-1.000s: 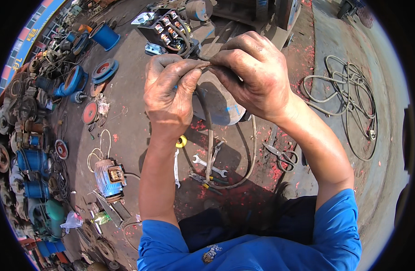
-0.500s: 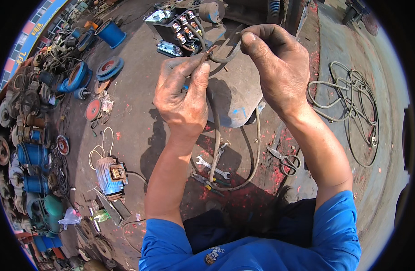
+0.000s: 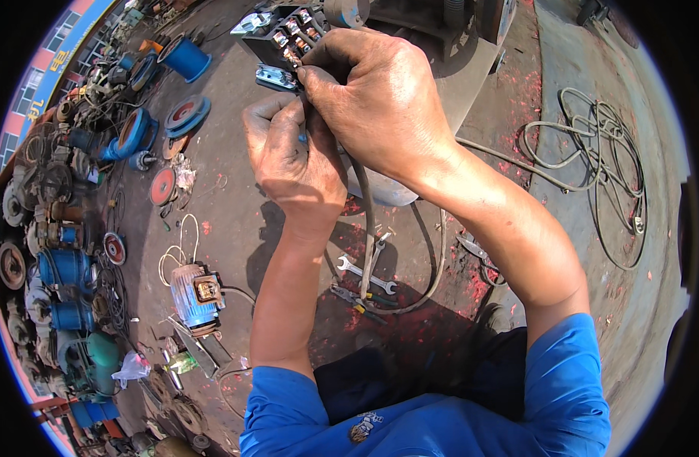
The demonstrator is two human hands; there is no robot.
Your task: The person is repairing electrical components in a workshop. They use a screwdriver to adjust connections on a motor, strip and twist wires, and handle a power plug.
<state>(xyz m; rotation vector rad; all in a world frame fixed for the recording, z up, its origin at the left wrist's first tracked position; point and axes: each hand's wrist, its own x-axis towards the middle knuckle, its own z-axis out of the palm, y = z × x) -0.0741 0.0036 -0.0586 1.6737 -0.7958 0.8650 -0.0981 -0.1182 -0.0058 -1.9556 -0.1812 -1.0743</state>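
My left hand (image 3: 296,160) is closed on a dark cable (image 3: 365,198) that hangs past it to the ground. My right hand (image 3: 368,107) is just above it, fingers pinched at the cable's upper end, which they largely hide. Both are close to a black terminal box (image 3: 258,47) with exposed screw terminals and wires, beside a metal fitting (image 3: 275,79). Behind my hands is a rounded grey metal body (image 3: 391,194). Below lie open-end wrenches (image 3: 353,268), pliers (image 3: 346,295) and scissors (image 3: 473,247), the last partly behind my right forearm.
A blue motor (image 3: 191,301) with an open connection box lies at lower left. Piled motors, pulleys and parts (image 3: 64,251) line the left side. A coiled cable (image 3: 593,137) lies at right, and a large metal machine (image 3: 471,30) stands at the top.
My right hand went apart from the left, then came back leftward and upward to the cable end near the terminal box. My left hand shifted slightly, still gripping the cable.
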